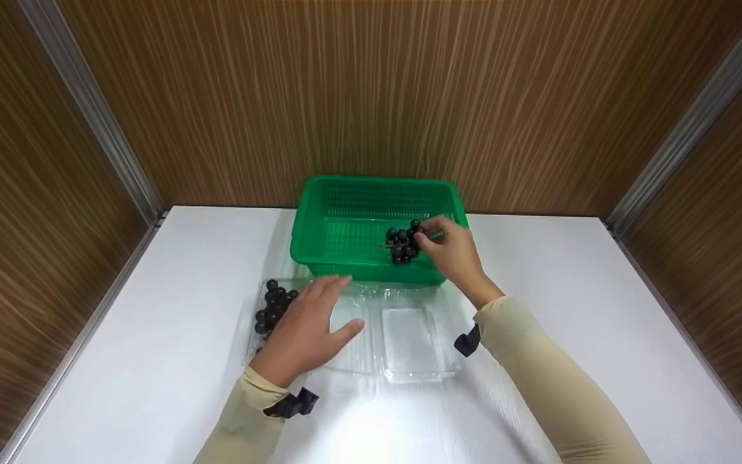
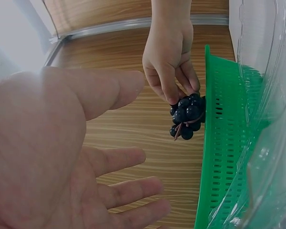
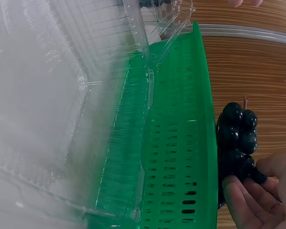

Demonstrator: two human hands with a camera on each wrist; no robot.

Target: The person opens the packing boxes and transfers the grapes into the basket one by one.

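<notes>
A small bunch of dark grapes (image 1: 402, 246) is pinched between the thumb and fingers of my right hand (image 1: 453, 252), at the right front part of the green basket (image 1: 380, 274). In the right wrist view the bunch (image 3: 236, 138) shows above the basket's rim, with a short stem. My left hand (image 1: 306, 328) is spread, thumb apart from the fingers, over the clear plastic clamshell box (image 1: 409, 335). Under and beside it, more dark grapes (image 1: 274, 306) lie in the box's left half, partly hidden by the hand. Nothing is between the left fingers.
The clamshell lies opened flat in front of the basket, its right half a bare lid. Brown wood-grain panels (image 1: 371, 90) with metal corner strips wall in the white table (image 1: 120, 335) at the back and sides. The basket stands close to the back panel.
</notes>
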